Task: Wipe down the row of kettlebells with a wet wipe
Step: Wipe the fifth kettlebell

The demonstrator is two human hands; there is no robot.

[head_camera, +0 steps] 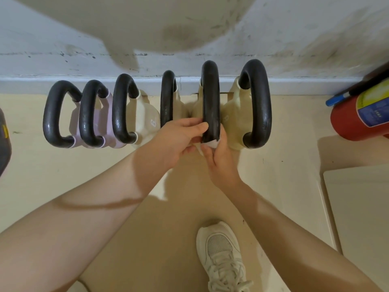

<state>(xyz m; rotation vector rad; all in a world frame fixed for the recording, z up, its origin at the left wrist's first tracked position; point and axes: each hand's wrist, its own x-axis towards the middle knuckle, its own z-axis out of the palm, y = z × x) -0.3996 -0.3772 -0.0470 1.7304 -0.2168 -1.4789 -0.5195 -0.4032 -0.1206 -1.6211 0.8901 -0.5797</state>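
Six kettlebells stand in a row along the wall (63,66), handles up. Work is at the fifth kettlebell (210,102), counting from the left. Right hand (219,161) pinches the wet wipe (212,143) against the near end of its black handle; left hand (179,140) grips the same handle to steady it. Judged roughly two-thirds along if worked left to right: the first three handles show a sheen, though whether that is wetness cannot be confirmed. Sixth kettlebell (256,102) likely outstanding
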